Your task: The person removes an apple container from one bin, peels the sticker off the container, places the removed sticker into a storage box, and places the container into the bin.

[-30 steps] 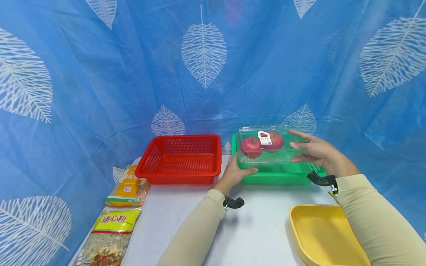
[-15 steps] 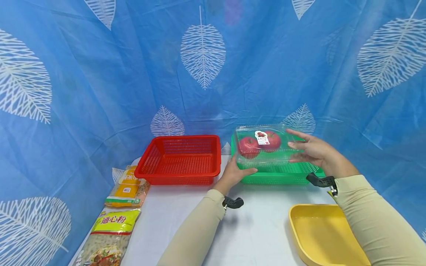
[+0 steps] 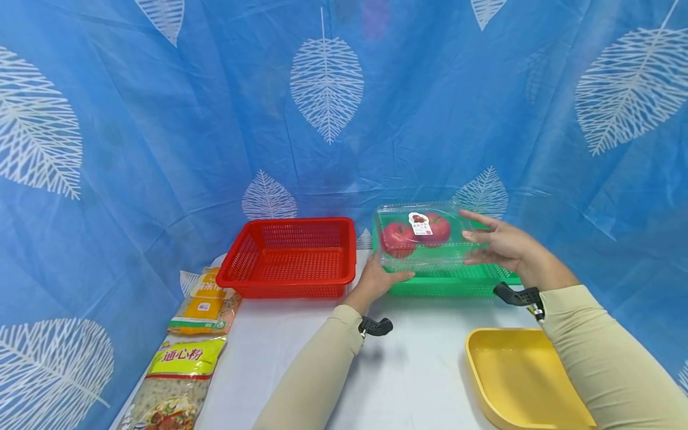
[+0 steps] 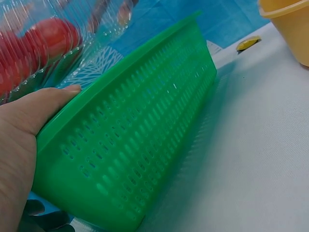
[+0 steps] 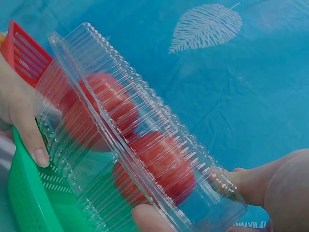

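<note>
A clear plastic clamshell box (image 3: pixel 421 236) with two red apples (image 3: pixel 399 235) and a label on its lid hangs just above the green perforated basket (image 3: pixel 451 288). My left hand (image 3: pixel 383 275) grips the box's left end, its thumb lying along the lower front edge. My right hand (image 3: pixel 475 246) pinches the right end, fingers on the lid and thumb below. In the right wrist view the ribbed box (image 5: pixel 135 140) spans both hands (image 5: pixel 270 193). The left wrist view shows my thumb (image 4: pixel 43 104) by the basket rim (image 4: pixel 145 135).
A red perforated basket (image 3: pixel 290 257) stands left of the green one. A yellow tray (image 3: pixel 516 382) lies at the near right. Two food packets (image 3: pixel 204 301) (image 3: pixel 177 382) lie along the table's left edge. Blue leaf-print cloth hangs behind and at the sides.
The apple box and both hands have drifted slightly to the left over the green basket. Both hands keep their hold.
</note>
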